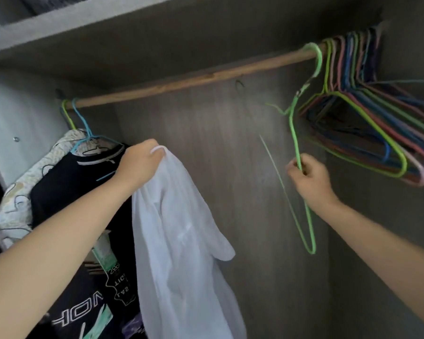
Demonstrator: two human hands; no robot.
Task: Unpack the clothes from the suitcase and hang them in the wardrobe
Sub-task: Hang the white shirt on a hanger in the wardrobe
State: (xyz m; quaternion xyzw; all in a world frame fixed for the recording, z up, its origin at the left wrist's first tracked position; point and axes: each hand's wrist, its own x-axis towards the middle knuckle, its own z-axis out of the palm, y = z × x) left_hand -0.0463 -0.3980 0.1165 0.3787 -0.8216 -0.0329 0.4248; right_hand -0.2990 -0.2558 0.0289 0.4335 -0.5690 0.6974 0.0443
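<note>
White shirt [181, 228] is gripped by left hand [138, 165]; green hanger [301, 167], hooked on rail [181, 81], is clasped by right hand [309, 177].

A white shirt [181, 228] hangs limp at 6 o'clock, bunched at its top, one sleeve drooping toward 4 o'clock. A green hanger [301, 152] at 3 o'clock dangles tilted, hook still over the wooden rail [181, 83]. At 9 o'clock a black shirt [66, 182] on a blue hanger [83, 133] and a pale patterned garment [22, 192] hang from the rail. Spare hangers [377, 113] cluster at 2 o'clock.
</note>
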